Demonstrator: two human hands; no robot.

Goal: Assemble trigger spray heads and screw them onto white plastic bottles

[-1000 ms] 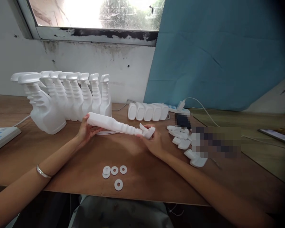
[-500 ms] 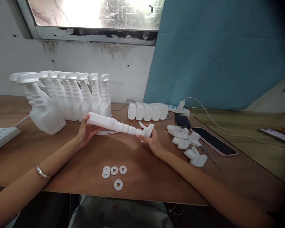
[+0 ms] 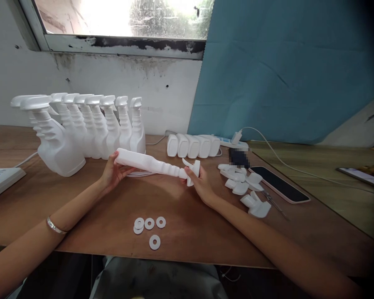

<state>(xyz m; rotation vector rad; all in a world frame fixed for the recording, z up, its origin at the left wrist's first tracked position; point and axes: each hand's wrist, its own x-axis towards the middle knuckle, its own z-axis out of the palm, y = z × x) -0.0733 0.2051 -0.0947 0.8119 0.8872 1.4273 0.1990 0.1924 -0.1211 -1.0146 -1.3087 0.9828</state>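
Note:
A white spray bottle (image 3: 146, 163) lies on its side just above the wooden table (image 3: 187, 216). My left hand (image 3: 112, 174) grips its base. My right hand (image 3: 199, 185) is closed on the white trigger head (image 3: 191, 170) at the bottle's neck. A row of several upright white spray bottles (image 3: 81, 128) with trigger heads stands at the back left. Loose trigger heads (image 3: 243, 187) lie right of my right hand. Several white washers (image 3: 149, 227) lie near the front edge.
Several capless white bottles (image 3: 193, 145) lie in a row at the back centre beside a power strip (image 3: 233, 143) with a cable. A dark phone (image 3: 279, 189) lies right of the trigger heads. Another power strip (image 3: 1, 180) sits at far left.
My right hand has turned the trigger head on the bottle's neck, so the head now stands more upright. The bottle and my left hand have hardly moved.

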